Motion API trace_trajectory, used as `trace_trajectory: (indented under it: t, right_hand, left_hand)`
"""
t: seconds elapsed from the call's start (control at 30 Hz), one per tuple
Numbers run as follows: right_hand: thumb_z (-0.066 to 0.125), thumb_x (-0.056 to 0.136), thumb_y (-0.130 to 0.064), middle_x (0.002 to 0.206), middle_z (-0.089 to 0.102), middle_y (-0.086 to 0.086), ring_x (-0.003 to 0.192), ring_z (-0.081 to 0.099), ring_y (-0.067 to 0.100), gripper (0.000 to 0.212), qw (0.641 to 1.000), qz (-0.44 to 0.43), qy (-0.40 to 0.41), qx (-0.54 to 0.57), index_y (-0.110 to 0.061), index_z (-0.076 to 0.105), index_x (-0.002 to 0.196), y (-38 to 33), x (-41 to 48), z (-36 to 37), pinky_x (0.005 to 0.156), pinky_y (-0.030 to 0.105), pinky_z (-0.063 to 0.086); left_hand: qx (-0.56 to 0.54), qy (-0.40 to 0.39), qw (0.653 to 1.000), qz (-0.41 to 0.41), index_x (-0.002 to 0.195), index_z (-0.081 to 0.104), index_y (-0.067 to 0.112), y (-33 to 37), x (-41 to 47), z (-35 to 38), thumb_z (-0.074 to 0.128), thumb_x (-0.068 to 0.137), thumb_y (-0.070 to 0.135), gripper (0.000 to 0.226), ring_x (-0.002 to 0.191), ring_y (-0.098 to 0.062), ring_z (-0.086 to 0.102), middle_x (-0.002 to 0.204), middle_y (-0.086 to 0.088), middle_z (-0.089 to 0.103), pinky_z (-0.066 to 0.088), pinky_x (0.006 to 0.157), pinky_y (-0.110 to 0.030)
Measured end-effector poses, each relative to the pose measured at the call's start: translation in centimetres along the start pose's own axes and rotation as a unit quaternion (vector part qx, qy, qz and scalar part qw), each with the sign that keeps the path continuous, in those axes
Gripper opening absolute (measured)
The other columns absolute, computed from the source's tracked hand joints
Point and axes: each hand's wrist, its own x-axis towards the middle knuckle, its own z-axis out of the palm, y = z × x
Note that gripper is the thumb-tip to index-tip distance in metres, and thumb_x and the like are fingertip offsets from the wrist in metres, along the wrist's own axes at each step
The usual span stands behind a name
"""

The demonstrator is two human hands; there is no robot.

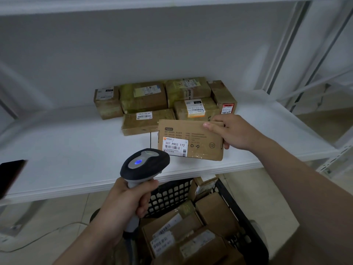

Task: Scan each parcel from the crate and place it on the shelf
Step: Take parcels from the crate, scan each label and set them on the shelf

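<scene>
Right hand [235, 131] fingers pinch right edge of flat brown cardboard parcel [191, 140], held above front of white shelf [76, 159], label toward camera. Left hand [124, 199] fingers wrapped round black-grey handheld scanner [145, 165]. Risk: one-edge grip lets parcel tilt, barcode misread.

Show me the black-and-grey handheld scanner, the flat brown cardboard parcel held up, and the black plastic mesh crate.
Black-and-grey handheld scanner [148, 165]: head view, its dark head.
Flat brown cardboard parcel [198, 139]: head view, printed front face.
Black plastic mesh crate [172, 194]: head view, far mesh wall.
</scene>
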Motion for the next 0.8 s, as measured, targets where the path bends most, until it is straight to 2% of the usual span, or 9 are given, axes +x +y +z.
trace_trajectory:
  t: [0.2, 0.33, 0.47, 0.53, 0.67, 0.8]
  right_hand:
    - [0.054, 0.104, -0.047, 0.084, 0.067, -0.006, 0.047, 0.061, 0.009, 0.026, 1.0, -0.002, 0.003, 0.005, -0.029, 0.067, 0.09, -0.3, -0.3, 0.1, 0.056, 0.026, 0.051]
    - [0.053, 0.103, -0.05, 0.086, 0.069, -0.006, 0.048, 0.063, 0.011, 0.03, 1.0, 0.005, 0.003, -0.001, -0.026, 0.069, 0.095, -0.3, -0.4, 0.1, 0.057, 0.027, 0.052]
    - [0.053, 0.103, -0.051, 0.087, 0.072, -0.005, 0.05, 0.065, 0.014, 0.031, 1.0, 0.021, 0.006, -0.004, -0.025, 0.067, 0.095, -0.2, -0.5, 0.3, 0.054, 0.023, 0.051]
    - [0.058, 0.102, -0.048, 0.089, 0.073, -0.003, 0.051, 0.065, 0.015, 0.028, 0.999, 0.036, -0.005, 0.001, -0.02, 0.063, 0.096, 0.1, -0.3, 0.5, 0.052, 0.019, 0.048]
    - [0.077, 0.092, -0.036, 0.095, 0.072, 0.002, 0.056, 0.063, 0.012, 0.029, 0.992, 0.1, -0.056, 0.056, -0.018, 0.057, 0.103, 1.0, 0.5, 1.6, 0.054, 0.024, 0.047]
    - [0.079, 0.092, -0.026, 0.092, 0.069, 0.004, 0.054, 0.059, 0.007, 0.031, 0.984, 0.134, -0.056, 0.103, -0.009, 0.06, 0.11, 2.3, 1.4, 4.1, 0.048, 0.016, 0.044]
  left_hand:
    - [-0.009, -0.006, 1.0, -0.002, 0.051, 0.049, 0.012, 0.3, -0.3, 0.1, 0.07, 0.09, 0.014, 0.044, 0.045, -0.02, 0.036, 0.053, -0.012, 0.039, 0.036, 0.044, -0.028]
    - [-0.02, -0.011, 1.0, -0.002, 0.053, 0.052, 0.014, 0.2, -0.1, 0.2, 0.072, 0.09, 0.013, 0.042, 0.044, -0.019, 0.037, 0.054, -0.011, 0.041, 0.035, 0.045, -0.029]
    - [-0.017, -0.02, 1.0, 0.001, 0.058, 0.056, 0.012, 0.4, -0.1, 0.0, 0.077, 0.076, 0.028, 0.032, 0.045, -0.019, 0.039, 0.055, -0.011, 0.043, 0.036, 0.046, -0.031]
    - [-0.018, -0.012, 1.0, 0.002, 0.064, 0.057, 0.007, 0.6, -0.1, -0.2, 0.075, 0.071, 0.032, 0.031, 0.046, -0.02, 0.038, 0.056, -0.013, 0.042, 0.036, 0.047, -0.031]
    - [-0.043, 0.004, 0.999, 0.002, 0.07, 0.057, 0.006, 0.7, 0.2, -0.4, 0.075, 0.071, 0.029, 0.029, 0.045, -0.02, 0.035, 0.057, -0.013, 0.04, 0.033, 0.045, -0.03]
    - [-0.034, 0.007, 0.999, -0.001, 0.07, 0.058, 0.007, 0.9, 0.2, -0.9, 0.075, 0.071, 0.031, 0.029, 0.047, -0.02, 0.037, 0.058, -0.013, 0.042, 0.034, 0.048, -0.031]
